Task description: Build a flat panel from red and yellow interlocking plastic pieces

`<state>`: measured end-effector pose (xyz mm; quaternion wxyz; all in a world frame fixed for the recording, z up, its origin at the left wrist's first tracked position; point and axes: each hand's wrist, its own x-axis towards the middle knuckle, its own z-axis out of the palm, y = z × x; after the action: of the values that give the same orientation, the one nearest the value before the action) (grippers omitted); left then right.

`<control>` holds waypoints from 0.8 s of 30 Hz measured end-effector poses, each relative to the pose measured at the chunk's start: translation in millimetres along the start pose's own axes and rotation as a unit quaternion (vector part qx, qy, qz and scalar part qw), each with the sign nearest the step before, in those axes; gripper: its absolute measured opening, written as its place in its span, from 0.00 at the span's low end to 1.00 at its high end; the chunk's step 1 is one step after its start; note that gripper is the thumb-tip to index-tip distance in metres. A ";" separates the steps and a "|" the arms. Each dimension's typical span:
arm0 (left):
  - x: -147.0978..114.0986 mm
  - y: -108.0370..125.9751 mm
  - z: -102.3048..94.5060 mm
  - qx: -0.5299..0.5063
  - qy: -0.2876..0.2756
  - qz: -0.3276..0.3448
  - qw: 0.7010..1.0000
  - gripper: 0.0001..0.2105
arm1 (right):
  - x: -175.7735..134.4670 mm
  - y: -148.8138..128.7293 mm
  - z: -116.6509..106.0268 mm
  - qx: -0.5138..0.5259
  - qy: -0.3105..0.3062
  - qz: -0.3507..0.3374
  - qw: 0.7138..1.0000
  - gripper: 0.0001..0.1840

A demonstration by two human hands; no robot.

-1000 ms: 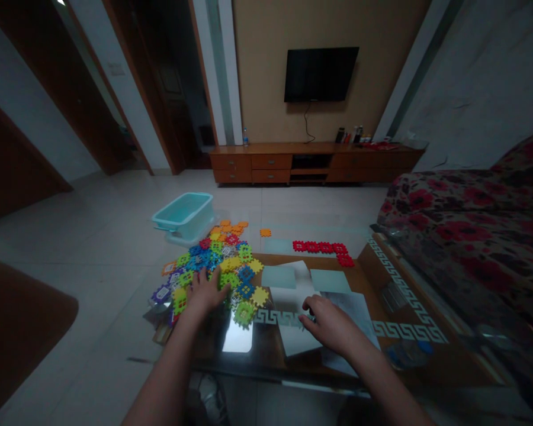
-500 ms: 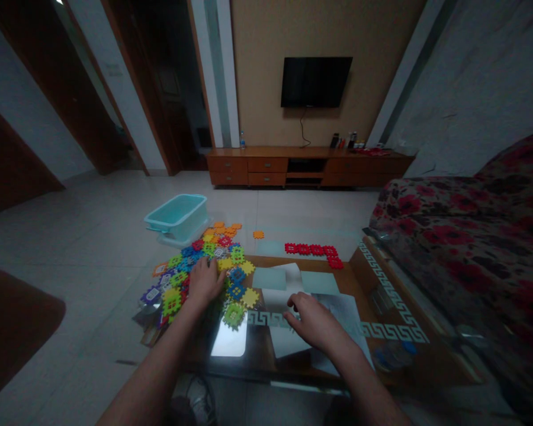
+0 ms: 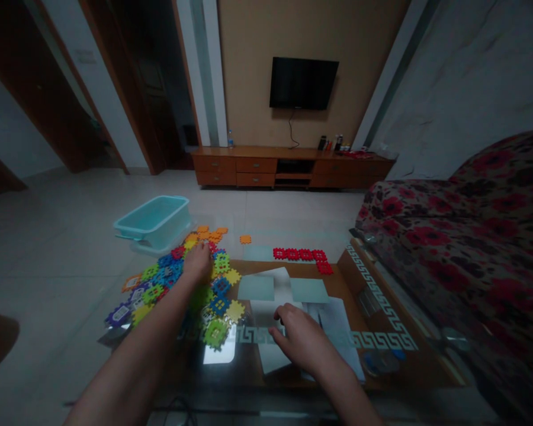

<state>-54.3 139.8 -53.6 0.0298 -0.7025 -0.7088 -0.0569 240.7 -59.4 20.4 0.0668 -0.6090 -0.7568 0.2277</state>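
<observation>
Floral-covered sofa (image 3: 426,236), ranged along the right side; low wooden TV cabinet (image 3: 255,171), placed against the far wall, with a black flat-screen television (image 3: 304,83) mounted above it; glass-topped coffee table (image 3: 247,370), bordered with a frosted Greek-key pattern; pale sheets (image 3: 269,352) spread at mid-table.

Heap of interlocking plastic tiles (image 3: 169,272), multicoloured, notched at the edges, many with window-like openings; laid over the left part of the table, partly covered by the left forearm, with orange pieces gathered at its far end; aqua plastic bin (image 3: 177,222), set just beyond the heap to the far left.

Row of red tiles (image 3: 292,254), four laid in line with a fifth set nearer at the right end; placed beyond the right hand and well apart from it.

Left hand (image 3: 198,260), reached over the far part of the heap, fingers curled down among red and yellow pieces; whether a tile is gripped cannot be told; right hand (image 3: 299,334), held over the sheets to the right of the heap, fingers half curled, thumb parted from them, nothing seen in its grasp.

Single orange tile (image 3: 246,239), laid between heap and red row, beyond both hands.
</observation>
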 end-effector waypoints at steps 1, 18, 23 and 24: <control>3.9 -1.4 1.8 -0.001 0.001 -0.001 1.000 0.17 | 1.3 0.8 0.9 0.001 -0.003 0.001 1.000 0.13; 19.1 -12.4 6.7 -0.076 0.045 -0.012 0.996 0.19 | 9.5 0.8 5.1 0.001 -0.020 0.001 1.000 0.14; 3.7 -1.3 -16.4 -0.147 0.111 0.000 0.983 0.23 | 8.8 4.2 8.2 0.001 -0.002 -0.016 1.000 0.13; -0.7 3.4 -21.9 -0.178 0.125 0.002 0.976 0.23 | 8.4 4.3 8.0 0.001 0.000 -0.020 1.000 0.13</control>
<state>-51.8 136.4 -31.8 -0.0070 -0.6851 -0.6768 -0.2695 239.5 -52.8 10.0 0.0716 -0.5936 -0.7687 0.2270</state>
